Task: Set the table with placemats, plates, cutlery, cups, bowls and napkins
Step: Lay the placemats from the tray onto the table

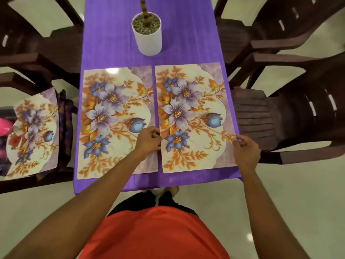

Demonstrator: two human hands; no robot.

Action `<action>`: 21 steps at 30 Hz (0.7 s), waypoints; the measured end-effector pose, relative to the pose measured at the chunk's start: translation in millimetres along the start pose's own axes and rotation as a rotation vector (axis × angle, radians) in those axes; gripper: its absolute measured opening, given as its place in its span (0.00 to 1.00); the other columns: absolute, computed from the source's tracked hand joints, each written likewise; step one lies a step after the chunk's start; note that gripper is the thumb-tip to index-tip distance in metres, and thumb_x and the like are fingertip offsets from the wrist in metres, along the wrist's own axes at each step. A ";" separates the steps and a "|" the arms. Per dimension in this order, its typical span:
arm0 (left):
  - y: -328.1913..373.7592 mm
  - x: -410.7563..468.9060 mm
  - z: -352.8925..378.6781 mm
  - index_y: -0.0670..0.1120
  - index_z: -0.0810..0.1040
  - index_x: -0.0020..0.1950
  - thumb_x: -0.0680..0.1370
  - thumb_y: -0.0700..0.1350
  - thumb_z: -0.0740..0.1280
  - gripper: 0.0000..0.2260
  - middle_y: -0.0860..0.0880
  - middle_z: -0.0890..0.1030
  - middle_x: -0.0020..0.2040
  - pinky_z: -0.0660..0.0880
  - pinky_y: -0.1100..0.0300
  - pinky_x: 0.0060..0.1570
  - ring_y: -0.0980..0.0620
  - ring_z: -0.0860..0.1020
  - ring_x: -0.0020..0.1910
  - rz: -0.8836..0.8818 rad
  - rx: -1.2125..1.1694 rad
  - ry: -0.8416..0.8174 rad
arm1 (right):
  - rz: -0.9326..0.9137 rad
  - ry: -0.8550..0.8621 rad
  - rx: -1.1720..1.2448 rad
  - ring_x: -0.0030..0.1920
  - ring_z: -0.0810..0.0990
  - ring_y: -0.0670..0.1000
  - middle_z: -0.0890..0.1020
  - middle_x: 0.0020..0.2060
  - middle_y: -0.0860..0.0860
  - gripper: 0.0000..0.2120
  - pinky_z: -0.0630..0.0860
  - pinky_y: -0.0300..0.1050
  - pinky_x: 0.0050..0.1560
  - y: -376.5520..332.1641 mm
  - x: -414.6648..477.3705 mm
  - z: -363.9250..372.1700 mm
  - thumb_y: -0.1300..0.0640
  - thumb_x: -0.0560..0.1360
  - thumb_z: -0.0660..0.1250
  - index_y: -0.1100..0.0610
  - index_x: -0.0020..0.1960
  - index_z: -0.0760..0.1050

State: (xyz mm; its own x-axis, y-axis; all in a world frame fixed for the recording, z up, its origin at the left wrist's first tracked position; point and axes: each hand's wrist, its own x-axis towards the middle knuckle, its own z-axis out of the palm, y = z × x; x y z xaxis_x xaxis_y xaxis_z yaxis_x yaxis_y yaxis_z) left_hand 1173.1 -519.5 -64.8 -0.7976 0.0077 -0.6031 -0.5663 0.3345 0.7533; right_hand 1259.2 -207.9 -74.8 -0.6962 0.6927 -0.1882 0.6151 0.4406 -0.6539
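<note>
Head view is showing the right placemat (pixel 194 116) lying flat on the purple-clothed desk (pixel 119 53), just beside the left placemat (pixel 115 120). The left hand (pixel 148 141) is pinching its left edge and the right hand (pixel 246 152) its right edge. Beyond, a white pot (pixel 148 40) is holding gravel and a stem. A third placemat (pixel 33 135) is lying on a chair (pixel 37 186).

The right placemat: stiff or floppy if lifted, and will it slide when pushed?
The right placemat looks thin and lies flat, so probably light and somewhat bendy. Smooth-faced on the tablecloth, it may slide readily.
</note>
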 end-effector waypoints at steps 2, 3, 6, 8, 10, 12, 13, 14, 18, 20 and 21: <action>2.5 2.4 4.8 0.42 0.80 0.51 0.76 0.41 0.74 0.07 0.46 0.77 0.36 0.83 0.50 0.37 0.49 0.80 0.37 0.011 0.050 0.028 | 0.014 0.025 -0.011 0.46 0.80 0.53 0.85 0.46 0.55 0.10 0.67 0.40 0.46 1.1 1.1 0.5 0.53 0.79 0.69 0.57 0.55 0.83; 3.8 3.3 6.0 0.41 0.79 0.52 0.75 0.43 0.74 0.09 0.45 0.78 0.36 0.83 0.51 0.36 0.49 0.80 0.36 0.013 0.072 0.042 | 0.024 0.031 -0.011 0.45 0.79 0.51 0.84 0.47 0.55 0.10 0.67 0.39 0.45 0.9 0.8 0.8 0.53 0.79 0.69 0.57 0.55 0.83; 4.5 6.2 8.9 0.41 0.79 0.52 0.74 0.45 0.76 0.12 0.41 0.78 0.38 0.83 0.53 0.33 0.47 0.80 0.36 0.012 0.108 0.061 | 0.031 0.055 -0.023 0.44 0.74 0.48 0.82 0.47 0.55 0.09 0.64 0.38 0.39 5.6 -2.6 -0.2 0.53 0.80 0.68 0.57 0.55 0.82; 2.4 7.0 10.0 0.42 0.78 0.50 0.73 0.46 0.77 0.13 0.42 0.78 0.37 0.83 0.50 0.35 0.46 0.81 0.36 0.022 0.140 0.080 | 0.027 0.069 -0.040 0.44 0.73 0.49 0.80 0.48 0.55 0.10 0.65 0.40 0.41 11.1 -5.4 -1.6 0.53 0.80 0.68 0.56 0.56 0.82; -4.3 10.0 10.3 0.45 0.78 0.48 0.72 0.49 0.77 0.13 0.44 0.80 0.35 0.83 0.45 0.39 0.45 0.82 0.36 0.069 0.255 0.128 | 0.006 0.063 -0.055 0.43 0.74 0.49 0.79 0.48 0.55 0.10 0.69 0.42 0.43 14.7 -6.3 -1.3 0.51 0.80 0.68 0.56 0.56 0.82; -9.7 10.7 12.2 0.47 0.75 0.48 0.73 0.51 0.75 0.13 0.46 0.82 0.34 0.82 0.49 0.41 0.46 0.83 0.35 0.137 0.430 0.165 | -0.012 0.065 -0.063 0.43 0.76 0.51 0.79 0.49 0.54 0.10 0.72 0.44 0.43 14.0 -5.4 -0.4 0.51 0.80 0.68 0.55 0.56 0.83; -11.0 10.2 13.8 0.47 0.75 0.50 0.74 0.52 0.74 0.13 0.46 0.82 0.34 0.81 0.50 0.41 0.47 0.83 0.35 0.168 0.505 0.176 | -0.015 0.073 -0.064 0.44 0.78 0.52 0.80 0.49 0.54 0.10 0.71 0.44 0.43 13.1 -4.8 0.4 0.51 0.80 0.68 0.55 0.57 0.83; -11.9 9.8 15.3 0.48 0.74 0.52 0.75 0.52 0.74 0.13 0.47 0.82 0.34 0.80 0.51 0.41 0.48 0.82 0.35 0.195 0.546 0.184 | -0.015 0.082 -0.070 0.46 0.79 0.54 0.80 0.50 0.54 0.10 0.70 0.43 0.44 12.3 -4.1 1.2 0.51 0.80 0.68 0.55 0.57 0.83; -12.9 10.8 17.3 0.48 0.73 0.64 0.76 0.47 0.73 0.19 0.48 0.81 0.34 0.75 0.60 0.35 0.53 0.79 0.33 0.283 0.579 0.175 | -0.029 0.110 -0.081 0.47 0.81 0.55 0.81 0.51 0.54 0.11 0.69 0.42 0.43 17.4 -3.3 5.7 0.50 0.80 0.68 0.55 0.57 0.83; -13.2 12.1 17.6 0.49 0.74 0.68 0.76 0.46 0.72 0.21 0.49 0.80 0.33 0.71 0.63 0.34 0.54 0.79 0.33 0.311 0.600 0.162 | -0.039 0.125 -0.066 0.46 0.81 0.55 0.81 0.50 0.54 0.11 0.69 0.42 0.42 20.5 -2.9 8.9 0.50 0.80 0.68 0.55 0.57 0.83; -13.7 13.3 17.9 0.50 0.74 0.69 0.77 0.46 0.72 0.21 0.50 0.80 0.33 0.70 0.64 0.33 0.54 0.80 0.34 0.317 0.604 0.158 | -0.043 0.131 -0.057 0.46 0.81 0.55 0.81 0.50 0.54 0.11 0.70 0.42 0.42 21.8 -2.4 10.4 0.50 0.80 0.68 0.55 0.57 0.83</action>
State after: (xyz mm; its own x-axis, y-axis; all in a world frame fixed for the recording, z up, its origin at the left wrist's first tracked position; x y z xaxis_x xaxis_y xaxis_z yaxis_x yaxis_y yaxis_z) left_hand 1173.9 -507.1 -87.9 -0.9519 0.0694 -0.2986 -0.1236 0.8043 0.5812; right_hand 1270.4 -205.9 -96.2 -0.6703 0.7396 -0.0614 0.6085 0.5004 -0.6159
